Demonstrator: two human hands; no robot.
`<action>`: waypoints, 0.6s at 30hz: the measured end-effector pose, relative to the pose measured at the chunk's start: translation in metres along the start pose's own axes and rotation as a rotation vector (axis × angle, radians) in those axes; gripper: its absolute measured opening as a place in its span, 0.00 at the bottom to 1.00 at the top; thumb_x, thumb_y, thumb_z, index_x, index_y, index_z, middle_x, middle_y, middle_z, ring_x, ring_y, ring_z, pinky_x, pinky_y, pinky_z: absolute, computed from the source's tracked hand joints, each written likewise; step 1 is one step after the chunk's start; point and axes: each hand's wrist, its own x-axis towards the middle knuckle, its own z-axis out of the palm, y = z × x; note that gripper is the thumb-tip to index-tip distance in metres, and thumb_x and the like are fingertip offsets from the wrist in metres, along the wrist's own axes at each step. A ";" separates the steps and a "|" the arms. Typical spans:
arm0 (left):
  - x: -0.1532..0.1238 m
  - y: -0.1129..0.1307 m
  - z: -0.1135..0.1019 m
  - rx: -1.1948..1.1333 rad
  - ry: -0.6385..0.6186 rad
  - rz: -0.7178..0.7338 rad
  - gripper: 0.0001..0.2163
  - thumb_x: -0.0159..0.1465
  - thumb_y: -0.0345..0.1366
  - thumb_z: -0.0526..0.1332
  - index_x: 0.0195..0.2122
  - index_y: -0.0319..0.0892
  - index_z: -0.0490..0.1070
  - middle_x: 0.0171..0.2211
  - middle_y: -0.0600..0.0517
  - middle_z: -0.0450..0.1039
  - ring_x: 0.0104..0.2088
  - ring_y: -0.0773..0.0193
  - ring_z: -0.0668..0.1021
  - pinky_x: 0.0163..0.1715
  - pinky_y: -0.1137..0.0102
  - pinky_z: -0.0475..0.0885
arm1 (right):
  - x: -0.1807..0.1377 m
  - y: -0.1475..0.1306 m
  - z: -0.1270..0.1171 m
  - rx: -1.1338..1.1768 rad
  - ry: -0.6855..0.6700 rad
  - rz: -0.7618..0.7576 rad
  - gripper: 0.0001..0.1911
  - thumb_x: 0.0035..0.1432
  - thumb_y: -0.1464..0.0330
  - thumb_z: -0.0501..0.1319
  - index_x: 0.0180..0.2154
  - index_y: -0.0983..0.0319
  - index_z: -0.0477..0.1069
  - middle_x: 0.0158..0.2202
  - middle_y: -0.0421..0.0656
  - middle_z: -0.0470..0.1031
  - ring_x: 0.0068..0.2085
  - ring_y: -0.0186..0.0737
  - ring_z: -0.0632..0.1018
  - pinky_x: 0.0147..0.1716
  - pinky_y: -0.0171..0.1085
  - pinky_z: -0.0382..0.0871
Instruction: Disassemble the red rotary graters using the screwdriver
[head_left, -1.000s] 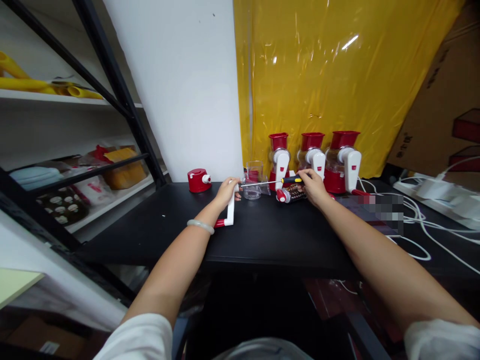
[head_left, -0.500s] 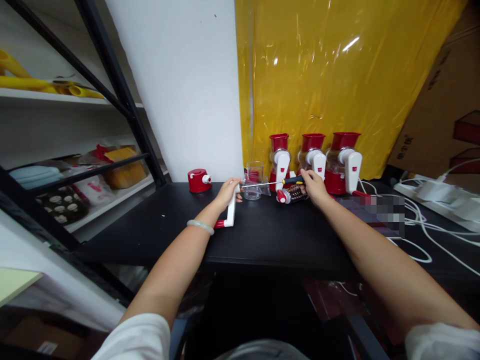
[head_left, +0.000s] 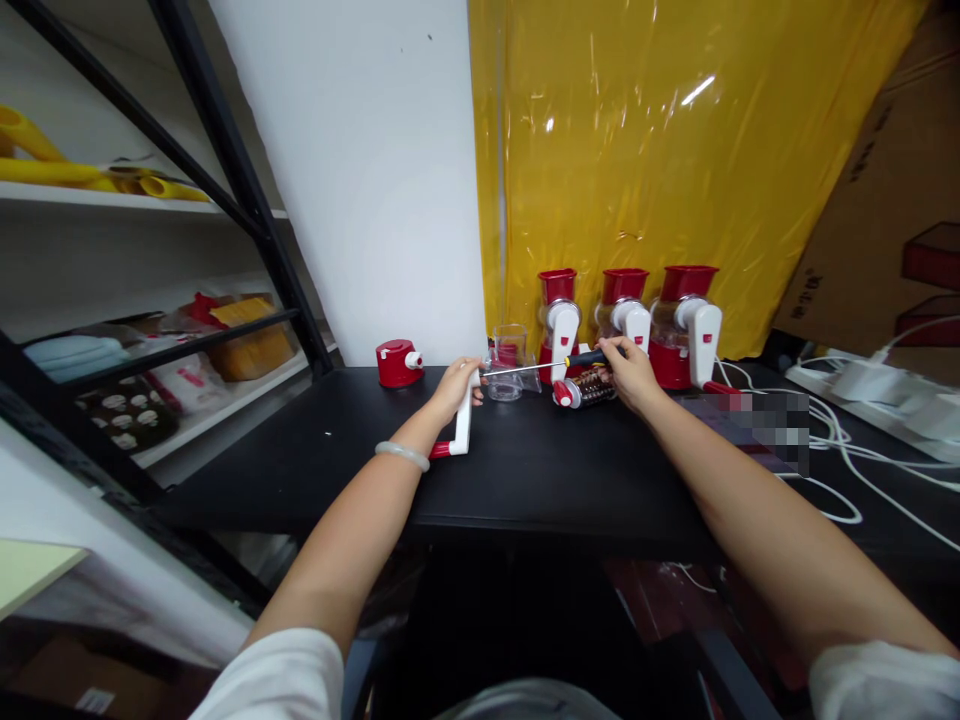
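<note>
The L-shaped white plastic crank [head_left: 463, 428] is right of the round red plastic base [head_left: 396, 364], left of three red-and-white plastic grinders [head_left: 636, 325].

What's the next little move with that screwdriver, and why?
Probably a small twist of the screwdriver by the right grip, while the left grip steadies the white crank. It points at the crank's upper end, which the left grip holds; whether its tip touches is too small to tell.

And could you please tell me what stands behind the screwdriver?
Behind the screwdriver stand a clear container and a red-and-white grinder; whatever the right hand covers there cannot be seen.
</note>
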 end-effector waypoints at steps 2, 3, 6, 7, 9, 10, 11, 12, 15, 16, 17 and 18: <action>0.000 0.000 0.000 -0.001 0.003 -0.002 0.12 0.63 0.45 0.62 0.35 0.40 0.69 0.23 0.55 0.71 0.15 0.71 0.71 0.14 0.77 0.68 | 0.000 0.000 0.000 0.011 -0.003 -0.001 0.24 0.44 0.48 0.69 0.32 0.59 0.67 0.21 0.34 0.70 0.17 0.29 0.68 0.14 0.30 0.59; 0.000 0.000 0.000 -0.004 0.003 -0.001 0.12 0.63 0.44 0.62 0.35 0.41 0.68 0.23 0.55 0.71 0.15 0.71 0.71 0.14 0.77 0.68 | 0.000 0.000 0.000 0.020 -0.003 -0.001 0.23 0.44 0.49 0.69 0.32 0.59 0.67 0.22 0.34 0.70 0.17 0.28 0.68 0.14 0.30 0.59; 0.000 0.001 -0.001 -0.015 0.000 0.002 0.11 0.64 0.43 0.61 0.35 0.41 0.68 0.23 0.55 0.71 0.15 0.71 0.71 0.14 0.77 0.68 | -0.001 -0.001 0.001 0.051 -0.009 0.003 0.23 0.43 0.50 0.70 0.32 0.58 0.67 0.22 0.34 0.70 0.17 0.28 0.68 0.14 0.30 0.59; 0.000 0.001 -0.001 -0.019 -0.001 0.003 0.11 0.64 0.43 0.62 0.35 0.41 0.68 0.23 0.55 0.71 0.15 0.71 0.71 0.14 0.77 0.68 | -0.001 -0.002 0.001 0.062 -0.013 0.005 0.23 0.43 0.51 0.70 0.33 0.58 0.68 0.22 0.34 0.70 0.18 0.28 0.69 0.15 0.30 0.60; 0.000 0.000 -0.002 -0.024 0.002 0.003 0.11 0.64 0.44 0.62 0.36 0.41 0.69 0.23 0.55 0.71 0.15 0.71 0.71 0.14 0.77 0.68 | -0.003 -0.004 0.002 0.088 -0.024 0.015 0.23 0.42 0.52 0.71 0.33 0.59 0.68 0.22 0.34 0.70 0.18 0.29 0.70 0.15 0.30 0.62; 0.000 0.000 -0.002 -0.024 0.004 0.004 0.11 0.63 0.44 0.62 0.36 0.41 0.69 0.23 0.55 0.71 0.15 0.71 0.71 0.14 0.77 0.68 | -0.004 -0.005 0.003 0.101 -0.028 0.021 0.23 0.41 0.52 0.72 0.33 0.59 0.68 0.22 0.34 0.70 0.18 0.29 0.70 0.16 0.30 0.62; 0.000 0.000 -0.002 -0.023 0.005 0.006 0.11 0.63 0.44 0.62 0.36 0.40 0.69 0.23 0.55 0.71 0.15 0.71 0.71 0.14 0.77 0.67 | -0.005 -0.007 0.004 0.111 -0.031 0.026 0.23 0.41 0.53 0.72 0.33 0.59 0.68 0.22 0.34 0.70 0.18 0.29 0.70 0.16 0.30 0.63; 0.000 0.000 -0.003 -0.021 0.005 0.007 0.11 0.64 0.44 0.62 0.36 0.40 0.69 0.23 0.55 0.71 0.15 0.72 0.70 0.15 0.77 0.68 | -0.006 -0.008 0.004 0.118 -0.034 0.029 0.24 0.40 0.53 0.72 0.33 0.59 0.68 0.23 0.34 0.71 0.18 0.29 0.70 0.16 0.30 0.63; 0.001 0.000 -0.003 -0.022 0.004 0.007 0.10 0.64 0.43 0.61 0.36 0.40 0.68 0.23 0.54 0.70 0.15 0.72 0.70 0.14 0.77 0.68 | -0.007 -0.010 0.005 0.122 -0.040 0.023 0.25 0.39 0.52 0.72 0.33 0.58 0.68 0.24 0.35 0.72 0.20 0.30 0.72 0.18 0.31 0.65; 0.001 0.000 -0.003 -0.023 0.006 0.006 0.10 0.65 0.42 0.61 0.36 0.40 0.68 0.23 0.55 0.70 0.15 0.72 0.70 0.14 0.77 0.68 | -0.007 -0.010 0.005 0.120 -0.040 0.017 0.25 0.39 0.51 0.72 0.33 0.58 0.68 0.25 0.36 0.72 0.21 0.31 0.72 0.19 0.32 0.66; 0.001 0.000 -0.003 -0.026 0.008 0.003 0.10 0.65 0.42 0.60 0.36 0.40 0.68 0.23 0.55 0.70 0.15 0.72 0.70 0.14 0.77 0.68 | -0.006 -0.009 0.005 0.118 -0.040 0.010 0.25 0.39 0.51 0.72 0.34 0.58 0.68 0.26 0.36 0.72 0.21 0.31 0.73 0.19 0.32 0.67; 0.002 0.001 -0.004 -0.028 0.009 0.000 0.10 0.65 0.42 0.60 0.36 0.40 0.68 0.23 0.55 0.70 0.15 0.71 0.70 0.14 0.77 0.67 | -0.006 -0.009 0.005 0.112 -0.043 0.001 0.26 0.39 0.50 0.72 0.34 0.58 0.68 0.27 0.37 0.73 0.22 0.32 0.73 0.20 0.33 0.68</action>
